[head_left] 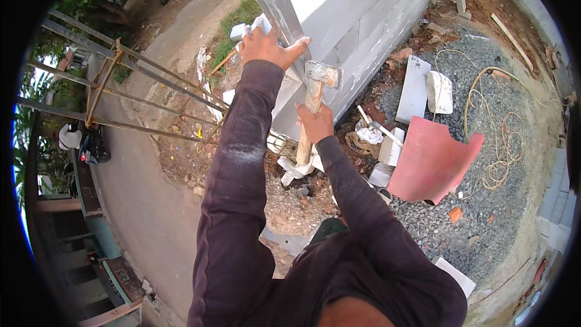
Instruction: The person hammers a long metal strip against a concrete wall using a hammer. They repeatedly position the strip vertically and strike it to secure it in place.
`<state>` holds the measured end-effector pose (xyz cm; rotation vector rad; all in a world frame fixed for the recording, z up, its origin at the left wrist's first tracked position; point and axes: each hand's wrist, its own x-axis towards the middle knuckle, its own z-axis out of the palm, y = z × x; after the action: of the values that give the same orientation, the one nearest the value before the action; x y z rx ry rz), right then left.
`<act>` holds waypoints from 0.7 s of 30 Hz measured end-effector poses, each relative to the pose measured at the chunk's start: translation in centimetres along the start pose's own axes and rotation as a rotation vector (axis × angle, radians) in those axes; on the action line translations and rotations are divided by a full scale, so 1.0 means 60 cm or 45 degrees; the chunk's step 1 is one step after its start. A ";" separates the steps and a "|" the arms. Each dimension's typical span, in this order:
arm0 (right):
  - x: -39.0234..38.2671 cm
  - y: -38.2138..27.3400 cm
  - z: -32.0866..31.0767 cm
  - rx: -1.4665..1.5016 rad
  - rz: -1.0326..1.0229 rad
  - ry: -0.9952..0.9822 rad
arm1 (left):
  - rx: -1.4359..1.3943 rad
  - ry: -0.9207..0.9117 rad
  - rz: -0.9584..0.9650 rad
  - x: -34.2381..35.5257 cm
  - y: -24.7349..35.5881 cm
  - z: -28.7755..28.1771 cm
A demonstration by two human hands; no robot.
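Note:
My right hand is wrapped round the wooden handle of a hammer. The hammer's pale, dust-caked head is uppermost, close to the end of a light grey block wall. A long grey board stands tilted against that wall end. Higher up and to the left, my left hand grips this board, thumb stretched across it toward its right edge and fingers spread on the left side. Part of the board is hidden behind that hand. Below the hammer lie broken pale block pieces.
Tied metal bars reach in from the left above a paved path. On the right, a red bent sheet, a white block, a second hammer-like tool and a loose hose lie on gravel.

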<state>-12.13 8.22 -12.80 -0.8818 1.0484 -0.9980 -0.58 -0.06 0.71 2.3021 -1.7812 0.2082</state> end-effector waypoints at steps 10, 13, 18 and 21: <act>-0.152 0.084 -0.320 -0.636 0.213 0.088 | -0.686 0.110 -0.049 -0.004 -0.027 0.005; -0.232 0.098 -0.466 -0.696 0.368 0.276 | -0.877 0.190 -0.073 -0.009 -0.017 -0.001; -0.359 0.120 -0.645 -0.965 0.659 0.485 | -0.799 0.204 -0.161 -0.034 0.004 0.008; -0.439 0.225 -0.836 -1.135 1.043 0.534 | -0.818 0.213 -0.190 -0.043 0.029 0.018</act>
<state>-61.93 31.88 -31.51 -0.8031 2.0648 0.0383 -2.93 1.68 -0.80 1.8719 -1.3309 -0.1722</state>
